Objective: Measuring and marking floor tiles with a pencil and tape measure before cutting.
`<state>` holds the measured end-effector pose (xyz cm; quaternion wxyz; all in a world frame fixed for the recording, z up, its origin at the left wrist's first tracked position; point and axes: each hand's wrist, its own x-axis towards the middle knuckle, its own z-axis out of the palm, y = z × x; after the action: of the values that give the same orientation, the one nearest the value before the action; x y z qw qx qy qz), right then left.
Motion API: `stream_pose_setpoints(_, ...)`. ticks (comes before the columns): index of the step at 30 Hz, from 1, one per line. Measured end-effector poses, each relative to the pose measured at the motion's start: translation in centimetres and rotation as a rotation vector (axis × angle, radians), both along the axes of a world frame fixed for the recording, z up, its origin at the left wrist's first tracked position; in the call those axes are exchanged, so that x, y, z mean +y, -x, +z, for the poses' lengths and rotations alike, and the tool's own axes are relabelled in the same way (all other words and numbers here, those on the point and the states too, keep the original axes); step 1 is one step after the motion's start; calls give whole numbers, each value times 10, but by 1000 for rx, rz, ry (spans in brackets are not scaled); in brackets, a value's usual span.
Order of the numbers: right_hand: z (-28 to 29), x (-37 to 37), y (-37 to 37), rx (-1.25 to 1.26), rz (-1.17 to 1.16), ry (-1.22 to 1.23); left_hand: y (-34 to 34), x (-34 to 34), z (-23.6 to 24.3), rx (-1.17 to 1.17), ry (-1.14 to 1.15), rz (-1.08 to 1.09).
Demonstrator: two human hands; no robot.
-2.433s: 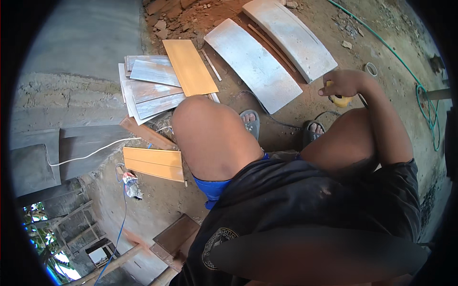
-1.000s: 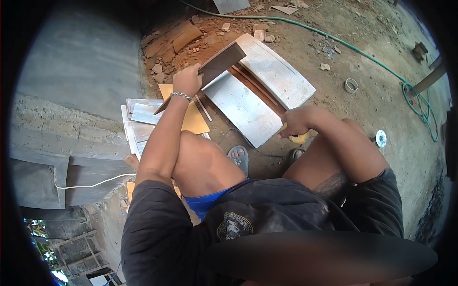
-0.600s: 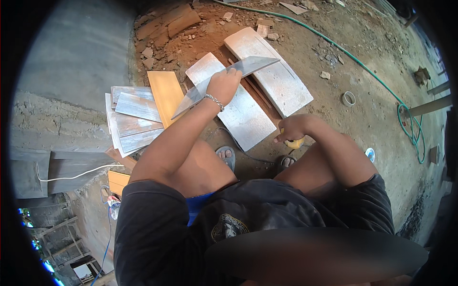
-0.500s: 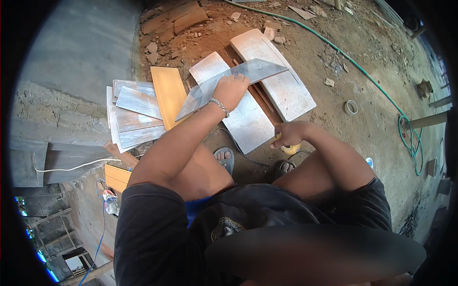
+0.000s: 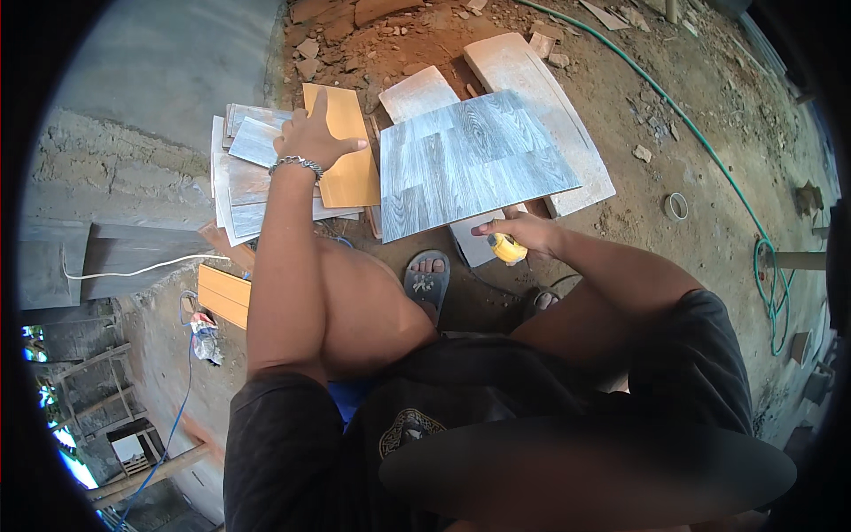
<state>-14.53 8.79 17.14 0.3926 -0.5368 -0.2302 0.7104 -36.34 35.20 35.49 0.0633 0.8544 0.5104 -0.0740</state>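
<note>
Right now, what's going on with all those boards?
The person's right hand holds a yellow tool and sits at the lower edge of a grey wood-patterned board, which partly covers two pale slabs. The left hand is spread open over a yellow-orange board; I can't tell whether it touches it. More boards lie in a pile just left of there.

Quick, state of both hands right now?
Left hand: open, fingers spread.
Right hand: closed on yellow tool; can't tell if it also grips the gray tile.
</note>
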Motion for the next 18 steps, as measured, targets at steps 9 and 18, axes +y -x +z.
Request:
stream_pose_setpoints(9, 33, 18, 10, 106, -165, -82, 2, -45, -14, -213, 533, -253)
stream_pose_setpoints(18, 50, 51, -6, -250, -43, -262, -30, -123, -52, 203, 462, -652)
